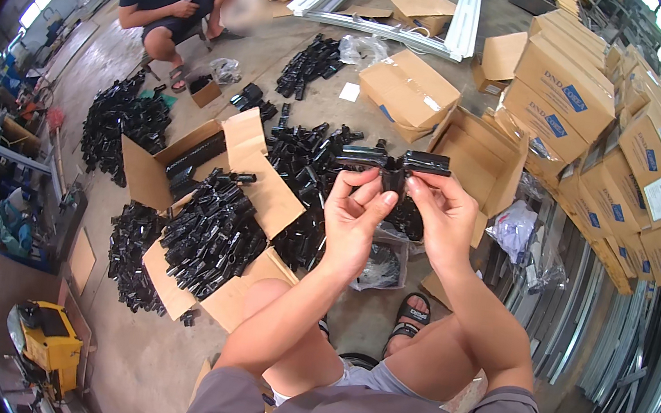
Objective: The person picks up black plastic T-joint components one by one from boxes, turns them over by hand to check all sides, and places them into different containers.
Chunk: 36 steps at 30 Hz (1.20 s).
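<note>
both hands up in front of us, fingers clamped. our left hand (355, 219) pinches the left black piece (363, 156) between thumb and fingers; our right hand (441, 218) pinches the right black piece (428, 163) likewise. both glossy lengths lie just past the fingertips, on the side away from us, long axes running left to right, nearly in one line, end toward end. a darker middle part (393, 181) sits between; we cannot tell whether it joins them. neither hand is nearer overall: each piece lies on its own hand's side. off to the left we note a loose heap (309, 158) of black parts on the floor (120, 338), then an open carton (271, 203) with a second pile (212, 233) over its flaps.
</note>
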Motion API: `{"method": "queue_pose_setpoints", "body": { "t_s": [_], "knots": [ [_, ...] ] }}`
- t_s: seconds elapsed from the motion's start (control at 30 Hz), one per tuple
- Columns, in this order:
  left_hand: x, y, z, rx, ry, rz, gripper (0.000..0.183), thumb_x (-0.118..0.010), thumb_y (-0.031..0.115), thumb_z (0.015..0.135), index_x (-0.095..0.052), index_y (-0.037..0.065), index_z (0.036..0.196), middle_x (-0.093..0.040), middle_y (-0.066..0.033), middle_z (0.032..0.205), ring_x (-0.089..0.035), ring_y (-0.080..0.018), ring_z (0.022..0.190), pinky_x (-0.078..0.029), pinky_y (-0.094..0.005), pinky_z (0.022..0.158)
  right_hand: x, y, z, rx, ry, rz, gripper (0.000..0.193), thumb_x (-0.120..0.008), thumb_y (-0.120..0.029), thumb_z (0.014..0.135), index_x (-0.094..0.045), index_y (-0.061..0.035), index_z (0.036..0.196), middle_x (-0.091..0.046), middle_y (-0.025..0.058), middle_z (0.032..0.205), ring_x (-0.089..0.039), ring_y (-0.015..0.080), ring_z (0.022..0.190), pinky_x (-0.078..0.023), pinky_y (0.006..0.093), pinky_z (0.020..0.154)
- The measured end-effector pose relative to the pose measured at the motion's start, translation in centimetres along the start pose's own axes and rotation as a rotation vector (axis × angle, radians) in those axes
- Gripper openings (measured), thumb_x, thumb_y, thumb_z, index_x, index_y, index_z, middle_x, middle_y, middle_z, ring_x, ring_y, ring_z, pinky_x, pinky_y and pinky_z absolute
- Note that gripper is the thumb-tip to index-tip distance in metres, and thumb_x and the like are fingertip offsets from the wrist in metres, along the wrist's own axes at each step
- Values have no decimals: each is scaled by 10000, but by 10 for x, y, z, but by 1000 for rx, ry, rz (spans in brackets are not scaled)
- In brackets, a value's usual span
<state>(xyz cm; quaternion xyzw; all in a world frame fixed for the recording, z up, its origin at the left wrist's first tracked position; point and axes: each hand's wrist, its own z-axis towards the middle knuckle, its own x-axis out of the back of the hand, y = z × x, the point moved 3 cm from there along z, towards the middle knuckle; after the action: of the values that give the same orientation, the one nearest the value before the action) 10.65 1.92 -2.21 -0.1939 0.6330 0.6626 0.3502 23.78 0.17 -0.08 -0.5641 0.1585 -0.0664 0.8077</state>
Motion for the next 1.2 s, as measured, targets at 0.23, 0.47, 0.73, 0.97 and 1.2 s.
{"method": "queue_pose_setpoints", "body": {
  "t_s": [0.23, 0.47, 0.73, 0.97, 1.2],
  "knots": [
    [0, 0, -2, 21, 7, 25, 314, -643, -100, 888, -508, 40, 1134, -647, -161, 1209, -616, -174, 1127, -499, -292, 971, 1, -1, -3, -61, 3, 74, 166, -682, 6, 908, -704, 29, 1071, -686, 36, 980, -626, 68, 852, -495, 218, 749],
    [1, -5, -2, -16, -4, 43, 313, -642, -104, 886, -510, 27, 1137, -639, -148, 1207, -615, -173, 1124, -514, -286, 949, -1, -2, -2, -81, 64, 73, 153, -684, -23, 920, -697, 15, 1067, -699, 29, 964, -630, 71, 830, -496, 221, 743],
    [-1, -5, -2, -8, -10, 89, 285, -631, -87, 901, -502, 37, 1124, -650, -148, 1200, -619, -178, 1127, -510, -311, 968, 5, 1, -9, -16, 58, -57, 153, -693, 10, 897, -693, 51, 1044, -682, 43, 945, -599, 67, 808, -475, 211, 738],
    [3, -10, -4, -55, -48, 91, 280, -640, -100, 890, -510, 34, 1099, -608, -140, 1249, -601, -180, 1162, -492, -303, 997, 4, 2, -10, -140, 79, 120, 140, -687, -2, 906, -694, 13, 1045, -694, 47, 1002, -626, 87, 895, -490, 242, 815],
    [0, -14, -4, -58, -52, 77, 279, -638, -110, 887, -512, 37, 1088, -609, -118, 1228, -605, -168, 1136, -494, -296, 992, 10, 12, -11, -124, 98, 113, 170, -714, -40, 902, -678, -10, 1065, -687, 37, 1027, -625, 94, 940, -482, 249, 852]
  ]
}}
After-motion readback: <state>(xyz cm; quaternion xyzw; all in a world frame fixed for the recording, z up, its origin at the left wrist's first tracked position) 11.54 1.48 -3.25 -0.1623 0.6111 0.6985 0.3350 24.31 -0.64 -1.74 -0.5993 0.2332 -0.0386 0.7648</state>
